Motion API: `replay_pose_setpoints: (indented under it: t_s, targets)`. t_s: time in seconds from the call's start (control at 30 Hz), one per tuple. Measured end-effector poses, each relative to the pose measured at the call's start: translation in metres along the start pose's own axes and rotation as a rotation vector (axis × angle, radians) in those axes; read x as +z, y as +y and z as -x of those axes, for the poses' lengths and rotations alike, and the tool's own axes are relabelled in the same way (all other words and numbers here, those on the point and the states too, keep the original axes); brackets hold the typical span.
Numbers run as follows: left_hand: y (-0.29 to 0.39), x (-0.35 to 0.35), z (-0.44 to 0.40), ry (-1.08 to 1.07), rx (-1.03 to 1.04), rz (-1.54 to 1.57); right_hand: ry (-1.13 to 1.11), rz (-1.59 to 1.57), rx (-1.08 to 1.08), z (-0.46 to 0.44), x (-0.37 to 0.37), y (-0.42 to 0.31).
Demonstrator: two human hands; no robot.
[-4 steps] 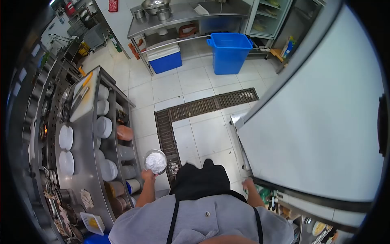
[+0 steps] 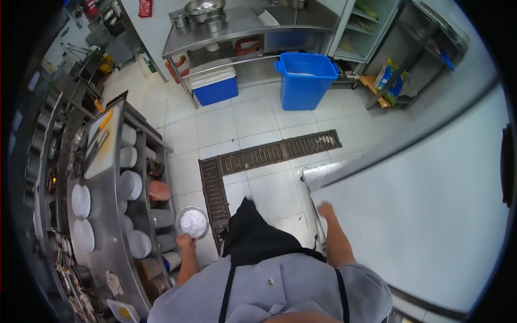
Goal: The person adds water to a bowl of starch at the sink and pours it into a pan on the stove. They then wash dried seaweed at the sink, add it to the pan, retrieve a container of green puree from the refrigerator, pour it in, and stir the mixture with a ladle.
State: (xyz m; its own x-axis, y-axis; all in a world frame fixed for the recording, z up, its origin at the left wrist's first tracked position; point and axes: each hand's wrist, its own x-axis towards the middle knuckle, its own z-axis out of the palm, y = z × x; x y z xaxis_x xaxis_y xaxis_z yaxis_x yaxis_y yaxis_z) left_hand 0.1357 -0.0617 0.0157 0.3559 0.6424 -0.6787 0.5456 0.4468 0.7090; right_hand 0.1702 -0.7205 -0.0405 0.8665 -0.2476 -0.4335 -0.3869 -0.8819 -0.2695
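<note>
My left hand (image 2: 187, 240) grips the near rim of a round metal bowl (image 2: 207, 222) that holds white powder (image 2: 193, 223). The bowl hangs over the floor tiles, between the steel counter and the floor drain. My right hand (image 2: 325, 209) is raised beside the large white door or panel (image 2: 420, 215), near its lower left edge. Its fingers are small and blurred, so whether they are closed or touch the panel cannot be made out.
On the left runs a steel counter (image 2: 105, 226) with plates, a cutting board (image 2: 102, 145) and shelves below. A floor drain (image 2: 253, 156) crosses ahead. Beyond it stand a blue bin (image 2: 305, 86), a blue cooler (image 2: 216, 92) and a steel table (image 2: 242, 29).
My right hand has risen forward beside the white panel. The bowl and my left hand sit slightly lower and further left. The view has shifted, showing more of the rack at the right.
</note>
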Motion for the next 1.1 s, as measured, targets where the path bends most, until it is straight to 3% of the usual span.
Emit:
replay_pose_setpoints:
  t_s: [0.1,0.13,0.23,0.27,0.3,0.37,0.4,0.43,0.5,0.57,0.63,0.7,0.77,0.83,0.93,0.97,1.03,1.07,1.1]
  targets:
    - [0.038,0.051,-0.050,0.265,0.018,0.076,0.193,-0.144,-0.137,-0.151,-0.067,-0.103]
    - [0.045,0.078,-0.071,0.232,0.013,0.150,0.272,-0.243,-0.168,-0.181,-0.102,-0.136]
    - [0.103,0.158,-0.094,0.079,-0.046,0.284,0.181,-0.253,-0.196,-0.243,-0.156,-0.200]
    - [0.118,0.195,-0.104,0.084,-0.044,0.271,0.152,-0.238,-0.201,-0.260,-0.167,-0.209]
    - [0.135,0.233,-0.116,0.107,-0.044,0.280,0.266,-0.236,-0.337,-0.294,-0.153,-0.189]
    - [0.165,0.304,-0.143,0.022,0.030,0.167,0.099,-0.622,-0.109,-0.338,-0.159,-0.179]
    - [0.191,0.344,-0.134,0.045,0.095,0.103,0.055,-0.662,-0.145,-0.367,-0.160,-0.162]
    - [0.261,0.389,-0.092,0.137,0.090,-0.066,-0.124,-0.889,0.060,-0.370,-0.194,-0.175]
    - [0.338,0.453,-0.077,-0.039,0.199,-0.121,-0.097,-1.090,0.291,-0.398,-0.246,-0.215]
    - [0.393,0.508,-0.075,-0.117,0.290,-0.115,-0.034,-1.070,0.268,-0.452,-0.257,-0.228]
    - [0.433,0.575,-0.077,-0.130,0.312,-0.080,0.139,-1.089,0.044,-0.537,-0.285,-0.232]
    - [0.464,0.629,-0.068,-0.156,0.339,-0.066,0.147,-0.933,-0.486,-0.625,-0.334,-0.245]
    - [0.509,0.684,-0.054,-0.258,0.324,0.032,0.187,-1.102,-0.497,-0.695,-0.411,-0.313]
    - [0.554,0.729,-0.035,-0.330,0.346,0.032,0.231,-0.951,-0.379,-0.756,-0.490,-0.387]
    - [0.606,0.789,-0.023,-0.411,0.365,-0.022,0.208,-0.952,-0.473,-0.875,-0.563,-0.432]
    - [0.623,0.809,-0.023,-0.433,0.415,0.016,0.237,-1.085,-0.341,-0.927,-0.570,-0.442]
    - [0.645,0.860,-0.037,-0.542,0.446,0.024,0.303,-1.099,-0.482,-0.917,-0.619,-0.521]
    - [0.656,0.891,-0.046,-0.570,0.622,0.062,0.197,-1.081,-0.377,-0.972,-0.627,-0.502]
    - [0.685,0.913,-0.036,-0.573,0.447,0.015,0.262,-1.264,-0.416,-0.981,-0.636,-0.521]
